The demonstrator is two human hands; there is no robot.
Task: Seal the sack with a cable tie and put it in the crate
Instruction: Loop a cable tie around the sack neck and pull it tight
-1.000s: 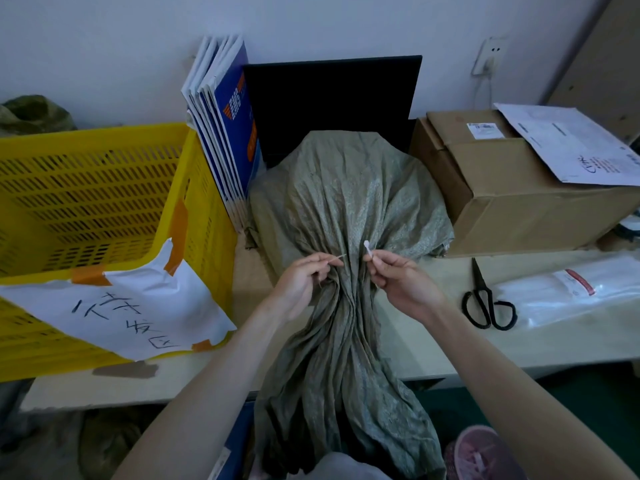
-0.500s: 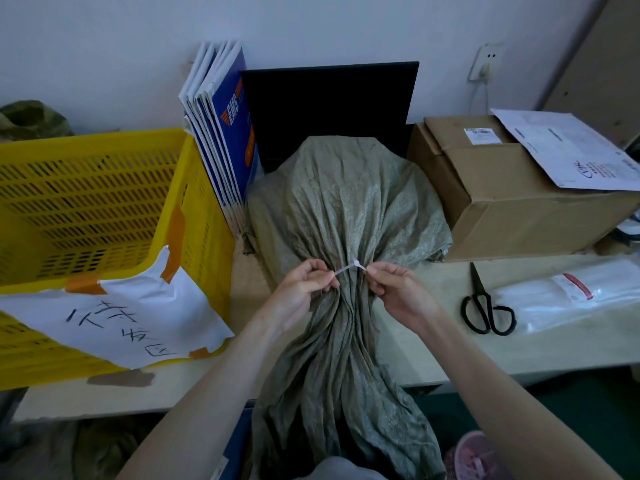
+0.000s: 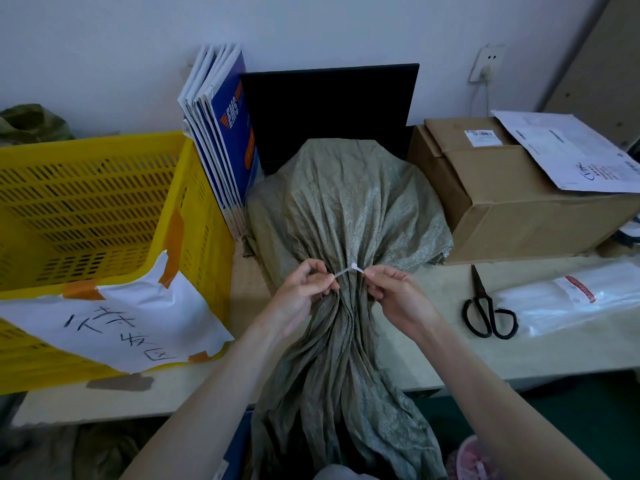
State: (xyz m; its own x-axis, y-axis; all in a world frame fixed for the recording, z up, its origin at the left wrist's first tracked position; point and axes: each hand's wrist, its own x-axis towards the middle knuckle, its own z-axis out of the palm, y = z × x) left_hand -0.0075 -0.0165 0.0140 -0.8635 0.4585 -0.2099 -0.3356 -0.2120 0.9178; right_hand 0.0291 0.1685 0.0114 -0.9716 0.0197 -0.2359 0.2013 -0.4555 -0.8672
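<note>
A grey-green woven sack (image 3: 346, 209) lies on the table with its gathered neck pointing toward me and hanging over the front edge. A thin white cable tie (image 3: 348, 269) runs across the neck. My left hand (image 3: 301, 292) pinches the tie's left end and my right hand (image 3: 398, 292) pinches the end with the small head. Both hands press against the bunched fabric. A yellow slotted crate (image 3: 104, 216) stands at the left, with a white handwritten paper taped over its front rim.
Black scissors (image 3: 485, 310) and a clear pack of cable ties (image 3: 571, 296) lie at the right on the table. A cardboard box (image 3: 519, 202) with papers on top sits behind them. Upright blue-white folders (image 3: 225, 140) and a black panel (image 3: 329, 109) stand behind the sack.
The two ends of the tie were apart a second ago; now they meet over the sack's neck as one line between my hands. My hands have barely shifted.
</note>
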